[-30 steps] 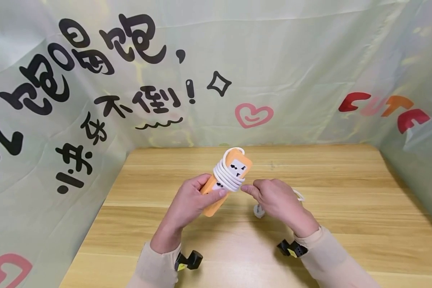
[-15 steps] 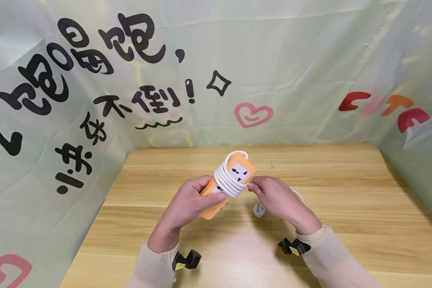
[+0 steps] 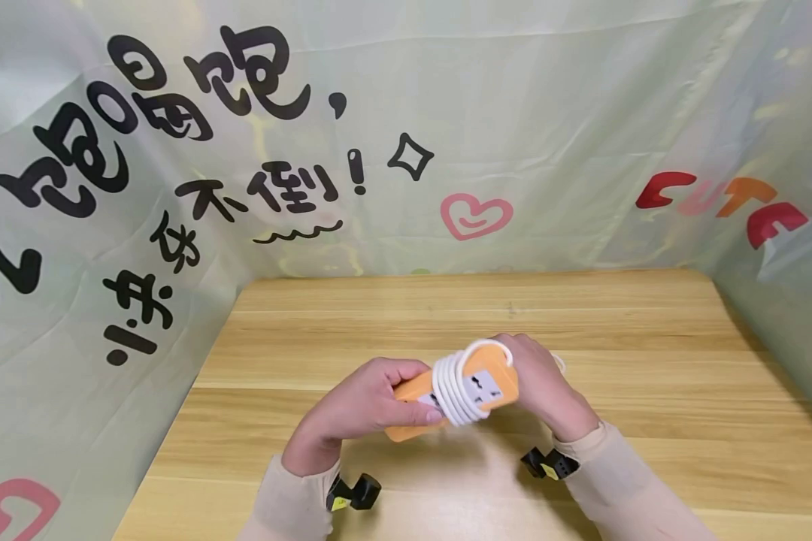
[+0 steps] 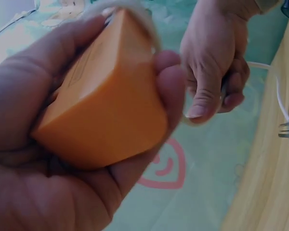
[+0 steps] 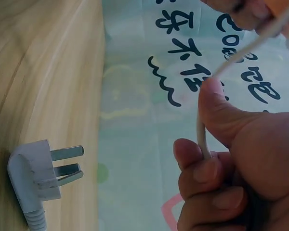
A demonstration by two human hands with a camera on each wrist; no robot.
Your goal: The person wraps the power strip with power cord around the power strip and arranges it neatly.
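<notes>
An orange power strip [image 3: 483,385] with white socket faces is held above the table, tilted, in the head view. My left hand [image 3: 375,398] grips its near end, thumb across the socket side, fingers around the back. Several turns of white cord [image 3: 452,389] wrap its middle. My right hand [image 3: 548,383], partly behind the strip's far end, holds the cord's loose run. In the right wrist view, this cord [image 5: 201,127] passes under the thumb and into the curled fingers. The three-pin plug [image 5: 33,168] lies on the table; the head view hides it.
The wooden table [image 3: 298,315] carries a small loop of cord [image 3: 559,364] beyond my right wrist. A pale printed cloth [image 3: 548,150] stands behind the table and along both sides. Black wrist cameras [image 3: 355,492] sit on both cuffs.
My left hand has turned the power strip clockwise and brought its far end right and nearer. It now overlaps my right hand, which was in plain view before, and the plug has become hidden.
</notes>
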